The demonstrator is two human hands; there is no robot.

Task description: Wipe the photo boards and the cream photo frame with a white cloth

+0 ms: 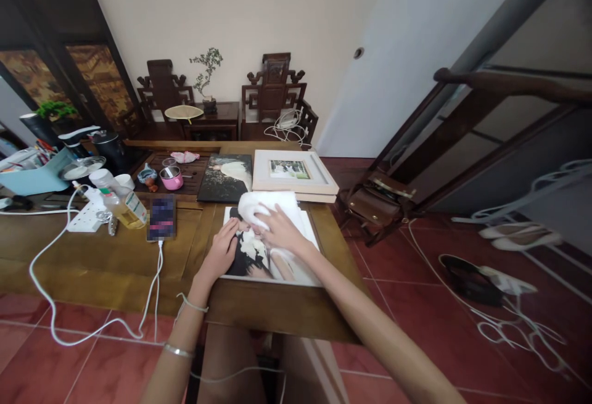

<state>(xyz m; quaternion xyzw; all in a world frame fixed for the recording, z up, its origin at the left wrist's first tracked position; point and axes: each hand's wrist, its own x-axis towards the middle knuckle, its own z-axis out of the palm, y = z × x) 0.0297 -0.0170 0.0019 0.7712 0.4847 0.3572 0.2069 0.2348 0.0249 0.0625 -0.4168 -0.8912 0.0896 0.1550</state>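
Observation:
A large photo print (254,256) of people in dark and white clothing lies flat on the wooden table, near its right end. My left hand (224,247) rests on the print's left edge, fingers stretched out and holding nothing. Over the upper part of the print, my right hand (277,228) grips a folded white cloth (287,202) and presses it against the surface. The cloth and my hand cover part of the picture. Just beyond lie a dark photo panel (224,177) and a white framed picture (296,173), which sits on another frame.
On the left stand a phone (161,218) on its charging cable, a bottle of yellowish liquid (127,206), a power strip (87,214), a pink cup (171,177) and a blue bin (34,173). A white cord hangs over the table's front edge. Right of the table stands a wooden rack (407,163).

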